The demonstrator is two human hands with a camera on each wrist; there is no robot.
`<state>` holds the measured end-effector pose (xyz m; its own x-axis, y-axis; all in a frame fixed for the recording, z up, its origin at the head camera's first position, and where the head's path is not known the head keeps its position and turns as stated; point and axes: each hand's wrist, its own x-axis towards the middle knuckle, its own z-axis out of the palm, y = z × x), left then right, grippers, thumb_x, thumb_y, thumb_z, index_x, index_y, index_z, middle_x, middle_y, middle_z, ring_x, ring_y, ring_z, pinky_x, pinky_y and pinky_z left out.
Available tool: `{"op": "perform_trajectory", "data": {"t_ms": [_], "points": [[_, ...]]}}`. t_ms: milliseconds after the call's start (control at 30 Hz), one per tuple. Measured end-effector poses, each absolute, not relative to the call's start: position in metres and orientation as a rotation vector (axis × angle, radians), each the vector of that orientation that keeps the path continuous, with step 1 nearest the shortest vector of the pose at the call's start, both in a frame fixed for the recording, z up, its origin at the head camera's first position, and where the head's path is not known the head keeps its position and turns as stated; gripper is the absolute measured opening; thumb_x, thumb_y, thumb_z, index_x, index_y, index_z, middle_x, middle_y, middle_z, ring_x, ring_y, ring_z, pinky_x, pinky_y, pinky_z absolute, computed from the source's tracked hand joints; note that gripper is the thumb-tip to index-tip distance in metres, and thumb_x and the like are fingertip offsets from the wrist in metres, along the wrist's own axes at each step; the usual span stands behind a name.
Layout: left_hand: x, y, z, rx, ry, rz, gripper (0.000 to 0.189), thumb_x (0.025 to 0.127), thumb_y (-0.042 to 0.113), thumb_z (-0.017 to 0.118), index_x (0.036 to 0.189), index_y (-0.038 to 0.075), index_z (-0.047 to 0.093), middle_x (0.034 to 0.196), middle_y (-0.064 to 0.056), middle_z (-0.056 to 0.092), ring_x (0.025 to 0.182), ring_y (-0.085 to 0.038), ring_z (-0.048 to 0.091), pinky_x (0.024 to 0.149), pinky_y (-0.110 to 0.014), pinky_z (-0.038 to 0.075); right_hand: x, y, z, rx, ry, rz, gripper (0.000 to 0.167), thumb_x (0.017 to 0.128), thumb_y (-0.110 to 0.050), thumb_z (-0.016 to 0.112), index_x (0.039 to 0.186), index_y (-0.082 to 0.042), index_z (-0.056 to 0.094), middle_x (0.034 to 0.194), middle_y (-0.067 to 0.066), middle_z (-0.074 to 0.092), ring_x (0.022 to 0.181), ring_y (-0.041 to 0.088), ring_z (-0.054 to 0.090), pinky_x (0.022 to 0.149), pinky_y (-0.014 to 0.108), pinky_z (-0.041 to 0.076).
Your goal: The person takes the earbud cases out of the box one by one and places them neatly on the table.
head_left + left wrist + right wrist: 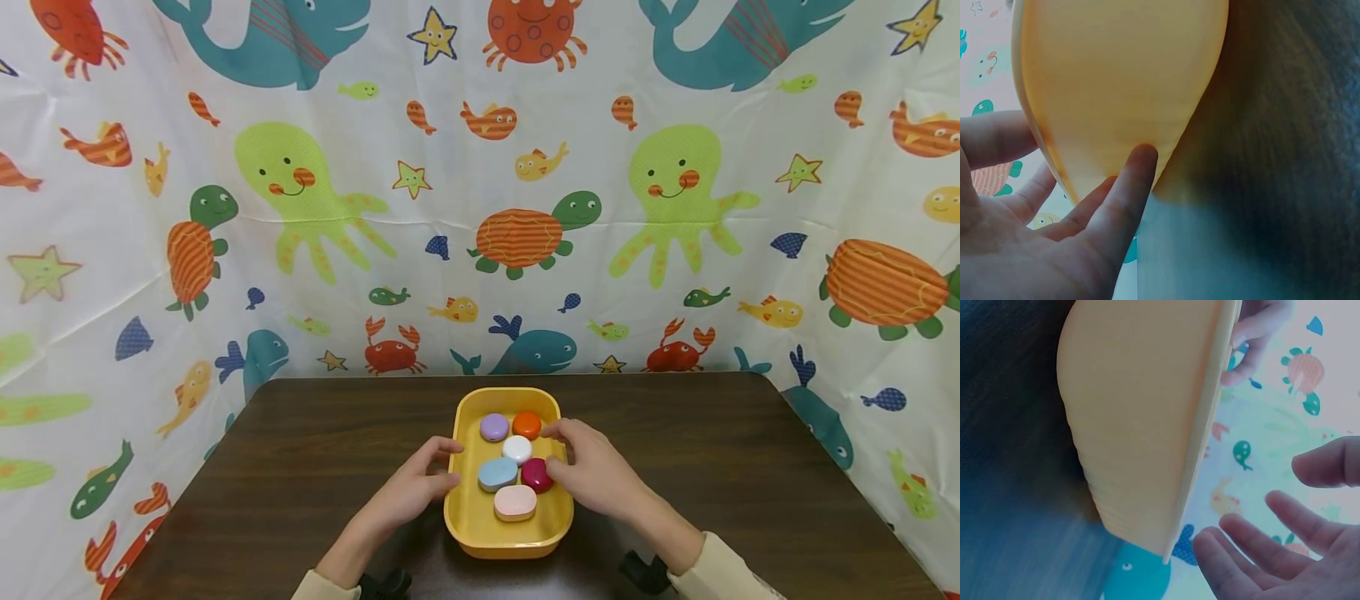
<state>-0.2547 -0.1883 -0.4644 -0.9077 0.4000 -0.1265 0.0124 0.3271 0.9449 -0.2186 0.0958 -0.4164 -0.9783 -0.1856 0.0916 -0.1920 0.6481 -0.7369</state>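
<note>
A yellow tub [470, 533] with rounded ends stands on the table, and smooth rounded pieces lie in it. My left hand [407, 490] is at the tub's left side; in the left wrist view its extended fingers [1125, 200] reach the outer wall and rim. Over the right rim comes my right hand [600, 471], fingers spread and nothing in its grasp. Its fingertips are near an orange piece [527, 425] and a crimson piece [536, 476]. Purple [494, 427], white [517, 450], light blue [497, 474] and pale pink [515, 503] pieces lie alongside.
The dark brown wooden table [337, 433] extends to both sides of the tub. Behind it hangs a white curtain [450, 183] printed with sea animals. Black bands [645, 573] are on both wrists, by the cream sleeves [723, 571].
</note>
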Motion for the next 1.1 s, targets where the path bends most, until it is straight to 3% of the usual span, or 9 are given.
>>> {"op": "perform_trajectory", "data": {"t_ms": [767,1100], "points": [[-0.2504,-0.1843,-0.4691,0.326,2.309,1.610,0.042,0.097,0.011,0.062,0.136,0.004,0.047,0.132,-0.021,0.052,0.105,-0.028,0.062,0.093,-0.049,0.055,-0.2196,0.0912,-0.4162,0.529,-2.902,1.272,0.029,0.092,-0.017,0.068,0.120,-0.011,0.065,0.121,0.009,0.064,0.114,0.034,0.057,0.097,0.054,0.052],[-0.2487,-0.1848,-0.4668,0.345,2.283,1.629,0.042,0.098,0.011,0.062,0.136,0.004,0.047,0.132,-0.020,0.051,0.108,-0.029,0.060,0.094,-0.049,0.055,-0.2215,0.0863,-0.4164,0.600,-2.920,1.215,0.029,0.091,-0.018,0.069,0.118,-0.010,0.065,0.116,0.009,0.065,0.104,0.029,0.059,0.093,0.048,0.054]]}}
